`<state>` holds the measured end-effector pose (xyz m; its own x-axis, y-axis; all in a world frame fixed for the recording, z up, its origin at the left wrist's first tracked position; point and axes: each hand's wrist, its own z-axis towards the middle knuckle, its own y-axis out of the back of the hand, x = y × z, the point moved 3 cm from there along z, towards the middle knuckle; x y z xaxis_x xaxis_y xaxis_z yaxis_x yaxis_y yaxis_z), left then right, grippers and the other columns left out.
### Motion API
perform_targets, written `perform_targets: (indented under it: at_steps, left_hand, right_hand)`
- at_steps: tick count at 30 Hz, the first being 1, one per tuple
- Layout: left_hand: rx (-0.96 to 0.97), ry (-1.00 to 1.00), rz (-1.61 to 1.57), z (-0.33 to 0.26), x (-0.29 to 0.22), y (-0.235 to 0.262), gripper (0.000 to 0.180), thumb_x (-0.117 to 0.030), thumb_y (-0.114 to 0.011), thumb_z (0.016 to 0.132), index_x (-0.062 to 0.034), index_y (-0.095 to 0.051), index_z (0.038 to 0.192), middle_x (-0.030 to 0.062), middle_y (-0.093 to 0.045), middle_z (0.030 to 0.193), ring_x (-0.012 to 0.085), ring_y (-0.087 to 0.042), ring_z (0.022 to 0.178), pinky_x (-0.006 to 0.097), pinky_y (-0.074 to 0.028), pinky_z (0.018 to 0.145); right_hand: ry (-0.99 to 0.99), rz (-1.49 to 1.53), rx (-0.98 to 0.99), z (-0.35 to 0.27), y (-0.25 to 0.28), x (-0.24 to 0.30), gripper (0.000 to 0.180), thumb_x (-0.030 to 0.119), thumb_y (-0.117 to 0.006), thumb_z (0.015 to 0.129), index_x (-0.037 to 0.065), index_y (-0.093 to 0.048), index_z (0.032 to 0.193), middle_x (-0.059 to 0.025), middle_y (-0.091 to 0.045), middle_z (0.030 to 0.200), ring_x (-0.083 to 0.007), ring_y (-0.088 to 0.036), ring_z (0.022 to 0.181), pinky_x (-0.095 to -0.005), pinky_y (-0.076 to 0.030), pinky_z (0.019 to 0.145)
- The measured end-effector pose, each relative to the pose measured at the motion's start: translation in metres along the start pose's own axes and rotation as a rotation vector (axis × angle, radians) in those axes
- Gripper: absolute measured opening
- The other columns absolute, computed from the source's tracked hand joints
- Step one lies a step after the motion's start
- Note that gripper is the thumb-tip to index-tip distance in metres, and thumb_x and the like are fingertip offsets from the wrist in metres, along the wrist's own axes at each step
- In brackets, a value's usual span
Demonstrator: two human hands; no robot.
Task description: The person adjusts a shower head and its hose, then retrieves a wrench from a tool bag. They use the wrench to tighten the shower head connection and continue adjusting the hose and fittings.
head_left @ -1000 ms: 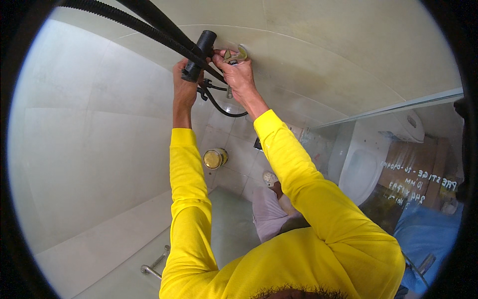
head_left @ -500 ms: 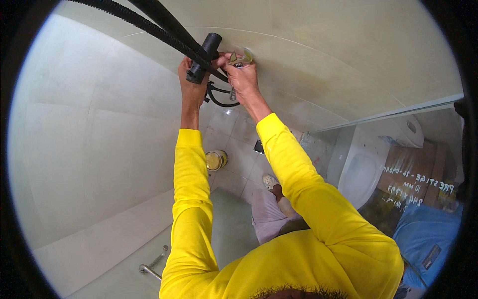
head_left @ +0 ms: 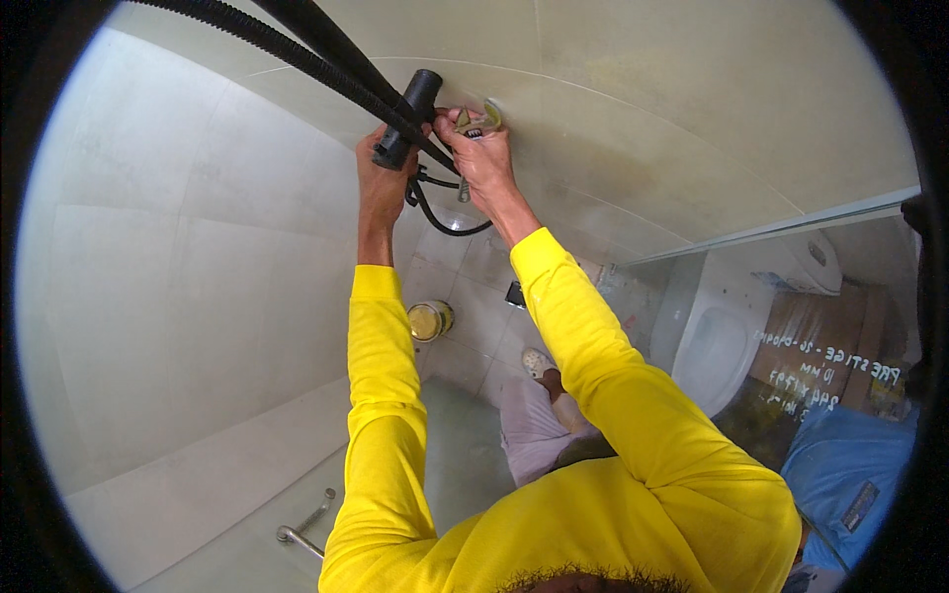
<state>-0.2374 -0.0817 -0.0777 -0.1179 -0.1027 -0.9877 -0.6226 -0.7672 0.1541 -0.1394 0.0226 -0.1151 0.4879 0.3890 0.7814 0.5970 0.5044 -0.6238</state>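
Note:
Up at the beige tiled wall, a black cylindrical fitting [head_left: 421, 94], like a shower mixer body, sits tilted. My left hand [head_left: 384, 186] closes round it from behind, with part of the fingers hidden. Just to the right, my right hand [head_left: 486, 166] grips an adjustable wrench [head_left: 484, 119]. The wrench's jaws stick out above the fingers, near the wall, and its handle end hangs below the palm. A black ribbed hose [head_left: 272, 42] and a smooth black pipe [head_left: 341, 54] come down from the upper left across the fitting. Below the hands curves a thin black hose [head_left: 440, 225].
An open can [head_left: 430, 320] and a small dark object [head_left: 515, 295] sit on the tiled floor [head_left: 473, 314]. To the right, a glass panel [head_left: 751, 232] stands before a white toilet [head_left: 714, 346]. Someone in blue clothing [head_left: 855, 474] is at lower right. A metal handle [head_left: 306, 524] is at lower left.
The fitting and my left hand have shifted slightly down and right. The thin hose's loop hangs a bit lower. My right hand keeps its grip on the wrench, nearly in place.

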Motion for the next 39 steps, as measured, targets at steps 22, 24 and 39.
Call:
perform_targets:
  at_steps: [22,24,39]
  left_hand:
    - [-0.052,-0.3,-0.133,-0.008,-0.017,-0.018,0.017,-0.013,-0.085,0.091,-0.0024,-0.074,0.098,-0.0011,-0.069,0.086,0.0074,-0.056,0.072,0.025,-0.04,0.063]
    - [0.009,-0.371,-0.247,-0.009,-0.02,-0.02,0.017,-0.013,-0.085,0.092,-0.0024,-0.074,0.1,-0.0012,-0.07,0.086,0.0076,-0.056,0.072,0.025,-0.041,0.063]
    - [0.034,-0.203,0.04,-0.008,-0.018,-0.01,0.016,-0.011,-0.084,0.091,-0.0025,-0.077,0.103,0.0,-0.073,0.086,0.0086,-0.063,0.078,0.025,-0.049,0.072]
  right_hand:
    - [0.0,0.016,0.004,-0.001,0.0,0.001,0.005,0.006,-0.076,0.097,0.006,-0.073,0.102,0.0019,-0.073,0.096,-0.0093,-0.066,0.093,-0.0277,-0.053,0.087]
    - [0.015,0.04,0.034,0.0,-0.002,0.002,0.004,0.006,-0.076,0.097,0.006,-0.072,0.1,0.001,-0.074,0.096,-0.0102,-0.066,0.093,-0.0279,-0.053,0.088]
    - [-0.012,-0.003,-0.029,0.0,0.0,0.001,0.006,-0.001,-0.071,0.097,0.005,-0.073,0.101,-0.0006,-0.073,0.092,-0.0108,-0.068,0.088,-0.0283,-0.054,0.083]
